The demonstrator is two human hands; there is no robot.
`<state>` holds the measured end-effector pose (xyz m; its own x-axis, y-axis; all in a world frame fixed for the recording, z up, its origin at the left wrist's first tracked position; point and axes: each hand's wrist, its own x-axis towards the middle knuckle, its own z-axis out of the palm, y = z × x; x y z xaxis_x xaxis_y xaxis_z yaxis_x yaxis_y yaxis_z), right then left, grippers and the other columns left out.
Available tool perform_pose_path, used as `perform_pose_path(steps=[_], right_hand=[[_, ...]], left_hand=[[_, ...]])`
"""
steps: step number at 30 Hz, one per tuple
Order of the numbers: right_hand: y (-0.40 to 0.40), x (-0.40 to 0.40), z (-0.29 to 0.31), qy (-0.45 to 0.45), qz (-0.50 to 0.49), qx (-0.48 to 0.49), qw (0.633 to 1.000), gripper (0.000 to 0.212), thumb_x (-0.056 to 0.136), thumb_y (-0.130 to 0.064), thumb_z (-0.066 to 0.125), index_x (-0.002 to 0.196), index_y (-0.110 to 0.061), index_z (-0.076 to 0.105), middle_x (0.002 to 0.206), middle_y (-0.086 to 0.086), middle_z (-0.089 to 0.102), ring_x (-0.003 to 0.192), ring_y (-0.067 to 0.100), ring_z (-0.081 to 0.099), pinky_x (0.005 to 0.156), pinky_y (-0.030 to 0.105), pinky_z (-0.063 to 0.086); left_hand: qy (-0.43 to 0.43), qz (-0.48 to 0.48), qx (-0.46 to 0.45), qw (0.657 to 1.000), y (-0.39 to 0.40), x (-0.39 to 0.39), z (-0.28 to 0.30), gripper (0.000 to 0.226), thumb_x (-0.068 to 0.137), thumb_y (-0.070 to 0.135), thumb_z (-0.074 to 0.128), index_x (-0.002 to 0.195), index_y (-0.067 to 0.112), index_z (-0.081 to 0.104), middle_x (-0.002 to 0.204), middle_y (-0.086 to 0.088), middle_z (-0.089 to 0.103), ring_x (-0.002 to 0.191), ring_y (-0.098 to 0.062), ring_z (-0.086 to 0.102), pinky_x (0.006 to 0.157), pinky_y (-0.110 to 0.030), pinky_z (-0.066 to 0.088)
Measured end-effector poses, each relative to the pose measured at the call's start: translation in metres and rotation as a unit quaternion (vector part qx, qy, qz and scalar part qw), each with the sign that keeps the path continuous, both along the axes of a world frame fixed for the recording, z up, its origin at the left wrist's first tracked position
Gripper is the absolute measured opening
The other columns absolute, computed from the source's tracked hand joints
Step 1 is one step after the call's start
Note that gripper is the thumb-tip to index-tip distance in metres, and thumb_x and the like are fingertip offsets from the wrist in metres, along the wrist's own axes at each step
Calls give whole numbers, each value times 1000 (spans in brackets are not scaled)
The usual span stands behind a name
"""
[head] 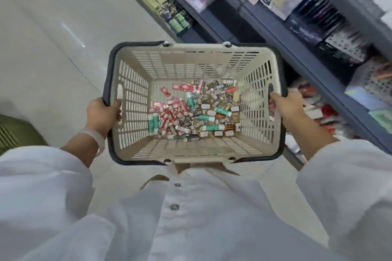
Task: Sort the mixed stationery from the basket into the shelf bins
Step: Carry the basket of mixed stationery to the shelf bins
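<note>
Stationery [192,110] lies in a loose heap on the floor of the basket [135,99], bunched toward its right and far side: red, green and white-wrapped small packs piled over one another, none sorted yet.

Head view: the basket is carried in the air above a pale floor [53,27], with the left hand [102,115] gripping the left rim, fingers [116,105] curled over the dark edge, and the right hand [285,105] gripping the right rim by the handle slot, its fingers wrapped round the edge. The shelf [297,48] with its packed goods runs along the right, near the basket's right side; the view is blurred there, so I cannot tell which bins match which packs.

Risks, as I judge them: both hands are taken up, so picking needs one hand freed, and the basket would then hang by one rim and tip, sliding the heap to a corner. Small packs might slip through the slotted walls. Blurred labels invite wrong bins.
</note>
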<state>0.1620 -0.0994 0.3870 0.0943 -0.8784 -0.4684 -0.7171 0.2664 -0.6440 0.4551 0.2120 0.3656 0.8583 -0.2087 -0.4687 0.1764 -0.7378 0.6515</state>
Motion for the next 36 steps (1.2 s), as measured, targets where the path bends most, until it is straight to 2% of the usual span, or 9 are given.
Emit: perform_pose_path(steps=[4, 8, 12, 15, 18, 24, 29, 33, 36], right_hand=[[-18, 122, -5, -4, 46, -1, 999, 5, 86, -8, 54, 87, -4, 57, 65, 7, 55, 53, 15, 49, 65, 34, 47], [-41, 262, -20, -13, 82, 9, 997, 10, 84, -8, 55, 75, -10, 57, 69, 9, 58, 54, 15, 51, 65, 35, 51], [-61, 408, -26, -3, 122, 30, 992, 18, 84, -7, 54, 67, -14, 53, 62, 7, 56, 51, 18, 51, 63, 38, 52], [-73, 519, -19, -11, 165, 51, 985, 13, 87, -4, 53, 75, -8, 56, 62, 5, 54, 49, 15, 48, 56, 32, 48], [-83, 630, -10, -23, 205, 53, 977, 8, 88, -4, 52, 93, -3, 58, 63, 5, 54, 49, 14, 47, 49, 24, 45], [-96, 853, -11, -34, 271, 23, 962, 10, 89, -5, 52, 97, -5, 58, 62, 4, 53, 49, 14, 47, 51, 25, 46], [-103, 1018, -4, -39, 268, 26, 962, 11, 90, -2, 50, 100, -4, 54, 62, 5, 50, 40, 8, 48, 44, 20, 44], [-118, 1135, 8, -34, 260, 18, 965, 8, 86, -4, 53, 90, -4, 60, 62, 7, 54, 52, 19, 49, 63, 37, 49], [-134, 1220, 7, -49, 249, 18, 967, 5, 86, -5, 54, 89, -6, 59, 63, 4, 55, 52, 16, 50, 59, 32, 50]], left_hand=[[3, 51, 3, 999, 15, 87, -4, 26, 88, 28, 56, 70, 9, 57, 58, -5, 58, 51, -18, 53, 50, -26, 41], [8, 122, 4, 992, 16, 187, -11, 25, 88, 28, 59, 68, 14, 54, 60, -6, 60, 52, -19, 56, 51, -26, 44], [26, 182, 4, 983, 14, 297, -8, 21, 88, 27, 59, 75, 10, 57, 63, -8, 60, 58, -25, 57, 65, -35, 50], [28, 222, 2, 975, 15, 374, 6, 19, 88, 26, 58, 87, 8, 58, 66, -8, 60, 60, -26, 58, 67, -37, 52], [15, 252, 8, 968, 16, 452, 14, 18, 89, 27, 58, 87, 8, 58, 65, -7, 60, 57, -21, 58, 59, -32, 49], [-4, 286, 3, 958, 15, 628, 3, 23, 89, 25, 59, 70, 13, 56, 62, -5, 61, 52, -15, 58, 55, -26, 47], [4, 297, 3, 955, 4, 785, 6, 19, 88, 24, 59, 79, 8, 58, 61, -3, 60, 39, -5, 57, 48, -21, 46], [-5, 294, -2, 956, -11, 912, 19, 19, 88, 24, 60, 75, 10, 58, 61, -4, 60, 38, -4, 57, 56, -29, 51], [-9, 287, -17, 958, -27, 1006, 21, 22, 88, 24, 60, 70, 13, 55, 61, -4, 60, 49, -15, 59, 65, -35, 53]])
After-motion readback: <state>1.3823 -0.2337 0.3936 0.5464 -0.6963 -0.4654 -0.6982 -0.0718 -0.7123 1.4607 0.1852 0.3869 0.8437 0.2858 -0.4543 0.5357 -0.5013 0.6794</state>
